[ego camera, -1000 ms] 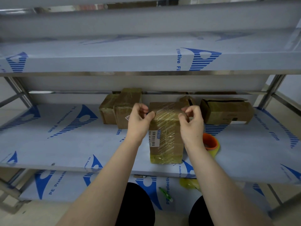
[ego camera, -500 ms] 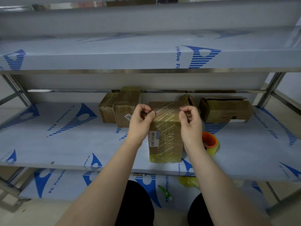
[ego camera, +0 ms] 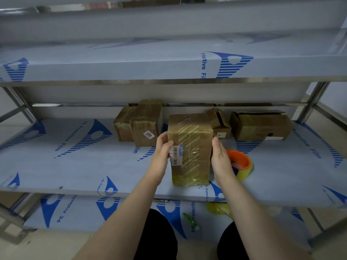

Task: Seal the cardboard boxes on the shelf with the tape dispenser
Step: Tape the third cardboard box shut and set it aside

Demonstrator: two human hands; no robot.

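On the film-covered middle shelf point(ego camera: 75, 166), cardboard boxes line the back: two wrapped boxes point(ego camera: 144, 122) at left and an open-flapped box point(ego camera: 261, 124) at right, probably awaiting tape. Forward of them the taped box point(ego camera: 189, 147) stands upright near the front edge, likely kept within reach for smoothing its tape. Just beside it lies the orange tape dispenser point(ego camera: 241, 162), half hidden by the right hand point(ego camera: 221, 160), whose straight fingers press the box's right side. The left hand point(ego camera: 161, 152) grips the left edge, thumb by the barcode label point(ego camera: 175, 154). The box's far face is unseen.
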